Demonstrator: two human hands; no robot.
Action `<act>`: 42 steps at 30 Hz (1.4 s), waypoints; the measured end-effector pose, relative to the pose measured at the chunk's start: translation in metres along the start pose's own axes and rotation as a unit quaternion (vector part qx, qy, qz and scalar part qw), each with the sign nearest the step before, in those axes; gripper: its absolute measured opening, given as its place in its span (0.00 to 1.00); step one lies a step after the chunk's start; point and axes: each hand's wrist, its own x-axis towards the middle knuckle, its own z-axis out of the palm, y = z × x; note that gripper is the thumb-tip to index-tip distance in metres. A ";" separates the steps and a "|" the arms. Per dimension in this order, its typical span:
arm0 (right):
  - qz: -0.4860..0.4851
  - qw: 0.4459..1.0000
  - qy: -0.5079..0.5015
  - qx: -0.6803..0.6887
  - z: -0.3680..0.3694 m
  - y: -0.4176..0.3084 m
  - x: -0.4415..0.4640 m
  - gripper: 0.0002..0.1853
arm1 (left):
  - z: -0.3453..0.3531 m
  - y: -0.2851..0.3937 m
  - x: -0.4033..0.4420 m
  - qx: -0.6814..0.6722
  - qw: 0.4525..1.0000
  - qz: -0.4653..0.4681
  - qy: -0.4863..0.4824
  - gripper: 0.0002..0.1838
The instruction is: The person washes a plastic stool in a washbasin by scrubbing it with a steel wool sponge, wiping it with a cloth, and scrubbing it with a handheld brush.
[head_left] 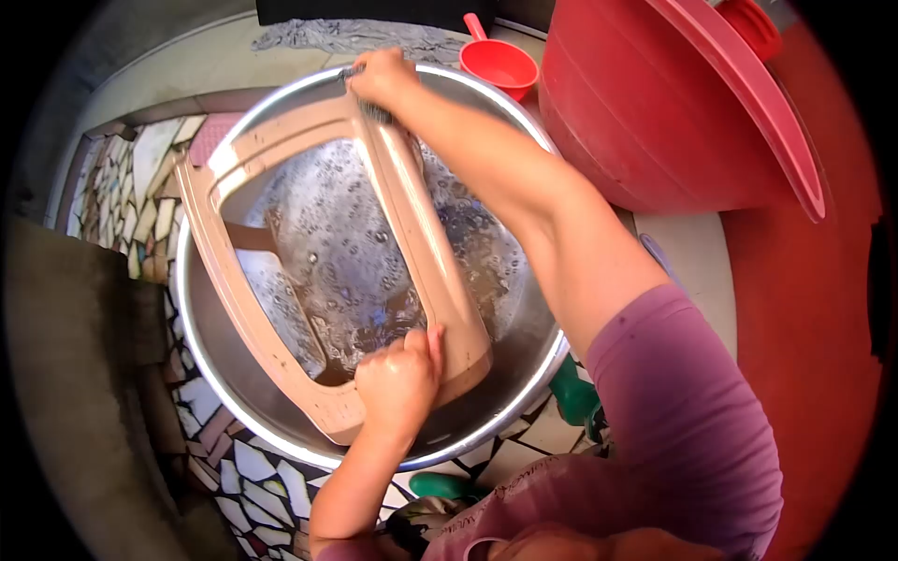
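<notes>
A beige plastic frame (421,220) with a large opening lies tilted across a round metal basin (201,351). Soapy water with bubbles (341,220) fills the basin beneath it. My left hand (399,381) is wrapped round the frame's near edge, thumb on top. At the far corner of the frame, my right hand (383,79) is closed on a dark, wiry scrubber, only partly visible under the fingers. Part of the frame dips into the water at the left of the opening.
Beyond the basin sits a red dipper (498,64). A big red tub (645,122) leans at the right, and grey cloth (355,39) lies at the back. Below are mosaic tiles (267,481) and green footwear (444,485). A wall (75,374) stands left.
</notes>
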 end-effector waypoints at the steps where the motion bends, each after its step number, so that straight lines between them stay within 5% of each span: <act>1: -0.039 0.997 0.049 0.047 0.001 0.007 -0.028 0.17 | -0.002 0.000 -0.004 0.009 1.000 0.004 0.000 0.20; 6: -0.164 0.981 -0.035 0.097 -0.046 0.047 -0.133 0.16 | -0.005 0.001 -0.003 -0.025 1.000 0.005 0.005 0.21; 12: -0.004 0.998 -0.062 0.015 -0.011 -0.009 -0.014 0.20 | -0.005 0.003 -0.002 -0.018 1.000 -0.011 -0.017 0.22; 15: -0.119 0.978 -0.003 0.170 -0.009 0.025 -0.053 0.18 | -0.010 0.001 -0.006 0.000 0.999 -0.034 -0.039 0.22; 17: -0.107 0.945 0.045 0.304 -0.012 0.070 -0.107 0.18 | -0.010 -0.002 -0.010 -0.019 0.998 -0.059 -0.030 0.23; 19: -0.027 0.958 0.006 0.285 0.004 0.146 -0.152 0.20 | -0.004 -0.004 -0.018 -0.027 0.998 -0.056 -0.027 0.24; 21: 0.166 0.973 -0.008 0.162 0.047 0.218 -0.181 0.20 | -0.005 -0.008 -0.022 -0.013 0.995 -0.091 -0.034 0.24; 22: 0.161 0.978 -0.081 0.108 0.061 0.241 -0.190 0.20 | -0.008 -0.007 -0.021 -0.011 0.994 -0.103 -0.045 0.24; 27: -0.121 0.951 -0.181 -0.219 0.090 0.266 -0.251 0.22 | -0.012 -0.015 -0.024 -0.011 0.996 -0.080 -0.040 0.25; 30: -0.191 0.935 -0.207 -0.213 0.122 0.293 -0.238 0.17 | -0.013 -0.025 -0.031 -0.008 0.994 -0.094 -0.051 0.25; 31: -0.064 0.951 -0.252 -0.165 0.105 0.272 -0.217 0.16 | -0.013 -0.030 -0.033 -0.023 0.994 -0.093 -0.047 0.25; 32: 0.029 0.998 -0.053 -0.035 0.140 0.284 -0.209 0.16 | -0.013 -0.033 -0.036 -0.040 0.994 -0.095 -0.044 0.25; 34: 0.258 0.936 -0.093 0.219 0.093 0.255 -0.165 0.17 | -0.015 -0.038 -0.037 -0.059 0.993 -0.099 -0.039 0.23; 35: 0.201 0.911 -0.017 0.361 0.095 0.255 -0.158 0.19 | -0.016 -0.039 -0.039 -0.070 0.991 -0.104 -0.036 0.23; 36: 0.239 0.833 -0.073 0.494 0.027 0.207 -0.153 0.23 | -0.016 -0.039 -0.039 -0.068 0.991 -0.108 -0.036 0.22; 39: -0.004 0.824 -0.082 0.561 -0.016 0.118 -0.139 0.23 | -0.013 -0.042 -0.042 -0.063 0.993 -0.090 -0.042 0.22; 40: -0.142 0.882 -0.005 0.449 -0.016 0.097 -0.124 0.22 | -0.015 -0.035 -0.037 -0.050 0.994 -0.087 -0.052 0.22; 42: -0.169 0.897 0.125 0.388 -0.002 0.055 -0.091 0.20 | -0.009 -0.032 -0.027 -0.050 0.995 -0.067 -0.047 0.21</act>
